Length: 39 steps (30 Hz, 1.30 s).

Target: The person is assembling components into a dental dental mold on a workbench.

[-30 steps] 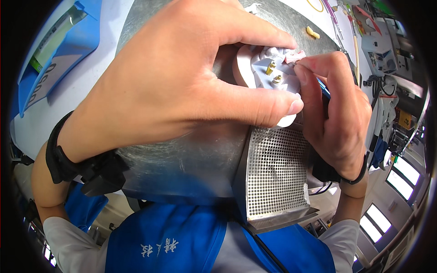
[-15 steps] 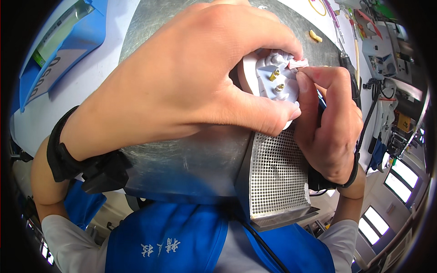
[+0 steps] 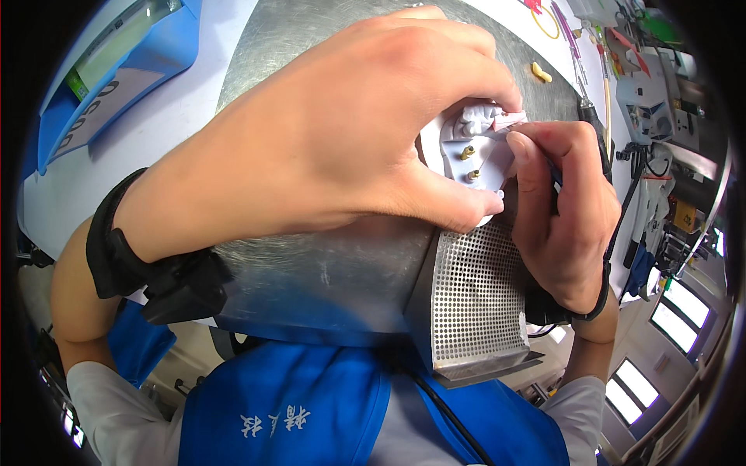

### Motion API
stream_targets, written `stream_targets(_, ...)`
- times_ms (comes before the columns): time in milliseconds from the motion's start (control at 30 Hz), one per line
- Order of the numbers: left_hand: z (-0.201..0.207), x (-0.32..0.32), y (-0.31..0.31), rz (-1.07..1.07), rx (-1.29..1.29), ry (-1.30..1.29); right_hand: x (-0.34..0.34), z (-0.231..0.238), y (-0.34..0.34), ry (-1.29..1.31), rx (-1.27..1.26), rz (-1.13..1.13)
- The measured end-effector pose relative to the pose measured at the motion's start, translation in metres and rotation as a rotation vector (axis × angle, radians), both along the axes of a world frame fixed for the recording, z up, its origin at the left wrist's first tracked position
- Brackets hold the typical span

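Slight shift toward the wearer since the earlier frame: L hand [image 3: 334,147] & the dental model [image 3: 483,160] in it. Biggest thing from where I'm standing is the scratched metal plate [image 3: 334,272] under it all; then the blue bin [image 3: 167,50] off left & the perforated grille [image 3: 478,303] on the wearer's side of the model. L hand curves wide round the model, finger on far edge, thumb on near. R hand [image 3: 571,202] is narrow, thumb & index almost tip to tip by the model's right edge; can't tell if they grip the pink piece [image 3: 509,120] there. Model's prob. light, stiff, brittle: hold by base sides, clear of the teeth [image 3: 474,122]. Yellowish bit [image 3: 542,73] lies well apart on the plate. Pink piece prob. thin, fragile, so edges only. Brass pins [image 3: 473,175], tiniest, look easily knocked.
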<state>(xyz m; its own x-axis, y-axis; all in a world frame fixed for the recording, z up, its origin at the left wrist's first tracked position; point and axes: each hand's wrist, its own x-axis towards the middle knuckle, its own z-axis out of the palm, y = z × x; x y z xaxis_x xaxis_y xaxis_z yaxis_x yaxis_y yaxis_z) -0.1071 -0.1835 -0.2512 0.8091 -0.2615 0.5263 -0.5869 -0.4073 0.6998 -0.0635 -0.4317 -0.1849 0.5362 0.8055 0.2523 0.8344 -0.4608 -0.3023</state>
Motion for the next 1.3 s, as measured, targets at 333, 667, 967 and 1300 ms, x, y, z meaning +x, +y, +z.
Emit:
stream_targets(333, 0.008, 0.001, -0.027, 0.038, -0.063, -0.089, 0.006, 0.004, 0.004, -0.04, -0.061, 0.082)
stream_targets(667, 0.007, 0.002, -0.027, -0.055, -0.093, -0.061, 0.014, -0.009, -0.002, -0.1, 0.057, 0.172)
stream_targets(967, 0.007, 0.002, -0.025, -0.046, -0.084, -0.105, 0.011, -0.013, -0.003, -0.197, 0.044, 0.176)
stream_targets(1300, 0.009, 0.003, -0.025, -0.022, 0.041, -0.112, 0.017, -0.018, -0.007, -0.026, 0.134, 0.143)
